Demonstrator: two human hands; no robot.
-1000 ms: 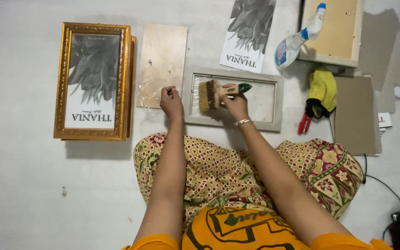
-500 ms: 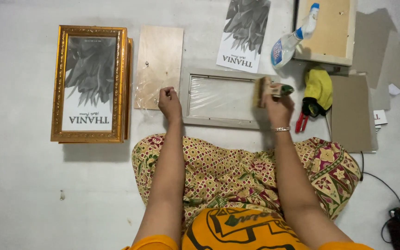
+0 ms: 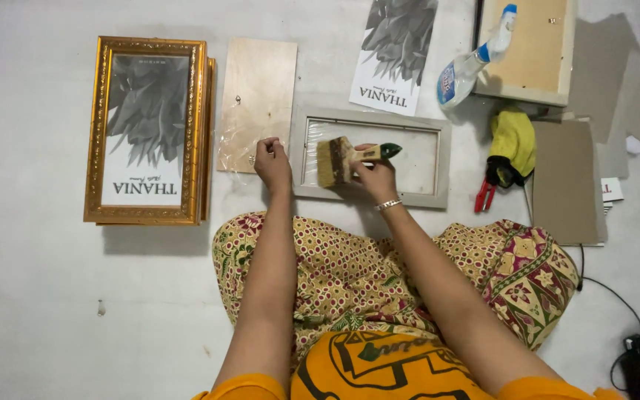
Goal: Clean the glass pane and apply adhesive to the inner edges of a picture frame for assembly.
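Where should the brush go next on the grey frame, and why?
Probably a sweep to the right. The right hand holds the wide flat paintbrush with a green-tipped handle with its bristles near the left end of the grey rectangular picture frame, so most of the pane lies to the right. The left hand steadies the frame's left edge.

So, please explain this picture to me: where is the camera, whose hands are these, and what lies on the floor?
The camera sits on a person's head and looks down at their own lap and bare hands. The right hand holds a wide paintbrush over a grey picture frame on the floor. The left hand rests at that frame's left edge. Around lie a gold frame with a print, a plywood board, a loose print, a spray bottle and a yellow cloth.
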